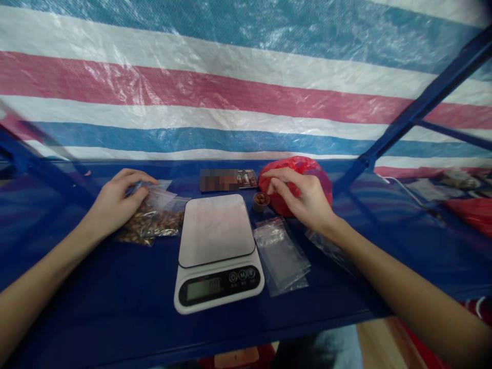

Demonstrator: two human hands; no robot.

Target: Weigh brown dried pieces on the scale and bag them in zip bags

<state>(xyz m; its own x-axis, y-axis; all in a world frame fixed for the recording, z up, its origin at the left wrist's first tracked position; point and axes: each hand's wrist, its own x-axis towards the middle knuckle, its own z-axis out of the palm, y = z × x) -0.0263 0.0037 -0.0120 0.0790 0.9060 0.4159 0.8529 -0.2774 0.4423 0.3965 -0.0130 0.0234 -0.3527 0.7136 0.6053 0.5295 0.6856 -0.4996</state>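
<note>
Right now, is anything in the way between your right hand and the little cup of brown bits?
Nothing that I can see. The fingertips of the right hand are close by the small cup. The red bag lies behind and beside them, not between.

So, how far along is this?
Several filled bags by the left hand look done. Nothing sits on the scale; the right hand is at the red bag, beside a cup of brown pieces. Empty bags probably remain to fill.

Scale (217, 233) between filled bags (163, 218) and empty bags (282, 256).
</note>
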